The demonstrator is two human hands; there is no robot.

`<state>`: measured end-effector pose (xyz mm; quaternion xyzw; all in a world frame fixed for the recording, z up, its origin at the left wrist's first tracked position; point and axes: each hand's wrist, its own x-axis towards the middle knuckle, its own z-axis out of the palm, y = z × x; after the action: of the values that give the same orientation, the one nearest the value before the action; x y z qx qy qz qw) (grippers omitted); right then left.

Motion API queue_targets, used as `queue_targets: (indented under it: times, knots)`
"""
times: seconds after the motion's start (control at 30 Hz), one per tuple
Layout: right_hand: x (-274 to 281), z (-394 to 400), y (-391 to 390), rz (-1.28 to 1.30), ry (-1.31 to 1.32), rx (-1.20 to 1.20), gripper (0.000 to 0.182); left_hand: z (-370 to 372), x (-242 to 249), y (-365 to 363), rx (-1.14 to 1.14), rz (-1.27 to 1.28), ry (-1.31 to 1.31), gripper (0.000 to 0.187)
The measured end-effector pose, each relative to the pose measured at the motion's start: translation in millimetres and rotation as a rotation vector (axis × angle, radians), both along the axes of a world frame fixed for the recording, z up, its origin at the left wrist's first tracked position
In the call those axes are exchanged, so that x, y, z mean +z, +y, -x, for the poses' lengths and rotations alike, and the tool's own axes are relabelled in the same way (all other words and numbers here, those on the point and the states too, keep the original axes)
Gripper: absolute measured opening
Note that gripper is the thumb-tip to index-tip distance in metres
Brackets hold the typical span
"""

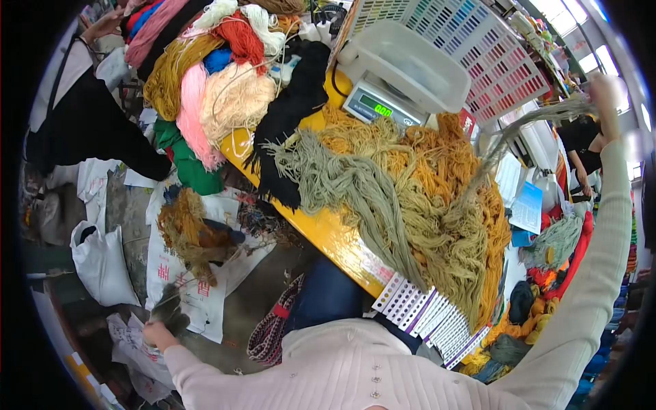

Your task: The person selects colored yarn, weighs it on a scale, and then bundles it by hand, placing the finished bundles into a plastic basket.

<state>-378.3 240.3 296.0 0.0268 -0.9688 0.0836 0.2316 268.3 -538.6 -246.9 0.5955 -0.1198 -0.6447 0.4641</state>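
Note:
My right hand [605, 96], raised high at the right, is closed on a skein of grey-green yarn [526, 123] that stretches down to the pile. My left hand [158, 333] is low at the left, over the floor. A blurred dark tuft of yarn [169, 307] is right at its fingers, which are smeared; I cannot tell whether they grip it. On the yellow table lies a heap of olive yarn [437, 239], with orange yarn [444, 160] around it and a grey-green hank [355, 184] along its left side.
A scale [383, 106] with a clear tray [410, 65] stands behind the heap. Shade cards [430, 318] lie at the table's near edge [342, 253]. Coloured skeins [232, 102] cover the far left end. Olive-brown yarn [195, 236] and a white sack [102, 263] are on the floor.

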Motion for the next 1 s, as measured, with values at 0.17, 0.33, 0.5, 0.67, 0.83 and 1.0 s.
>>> queue_targets:
  times: [0.17,0.33,0.5,0.67,0.83,1.0]
  knots:
    - [13,-19,-95,0.704,-0.657,0.555,0.021,44,-5,27,-0.352,0.029,-0.056,0.016]
    - [67,69,-52,1.325,-0.540,0.730,0.018,124,48,134,-0.566,-0.147,0.233,0.011]
    - [93,110,-36,1.364,0.196,0.303,0.015,139,56,176,-0.766,-0.312,0.264,0.009]
    - [47,106,-63,0.457,-0.144,0.337,0.018,165,65,201,-0.954,-0.382,0.168,0.009]
    - [-85,73,-149,0.069,-0.001,0.378,0.014,224,96,237,-1.577,0.153,-0.332,0.011]
    - [-234,-8,-167,-0.399,-0.346,0.428,0.013,260,135,270,-1.970,0.447,-0.440,0.011]
